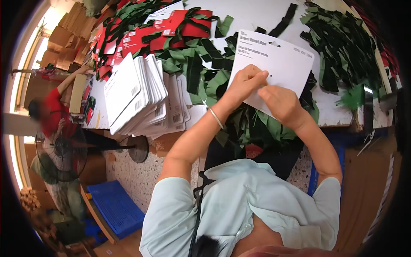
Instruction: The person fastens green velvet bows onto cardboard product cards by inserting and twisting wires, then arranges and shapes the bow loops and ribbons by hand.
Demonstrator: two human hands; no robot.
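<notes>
A white product card (295, 60) printed "18 in Green Velvet Bow" stands tilted in front of me, over dark green velvet ribbon bows (261, 126). My left hand (248, 83) is closed in a pinch over the lower left of the card, beside a small punched hole. Just right of it, my right hand (280, 105) is curled shut against the card's lower part. Whatever the fingertips pinch is too small or hidden to make out. A thick stack of white cards with barcodes (132, 94) leans on the table to the left of my hands.
Red cards with green ribbons (143, 38) cover the table's far left. More green bows (336, 47) are heaped at the right. A fan (62, 150), a blue crate (115, 207) and a person in a red top (53, 111) are at left, near cardboard boxes (68, 32).
</notes>
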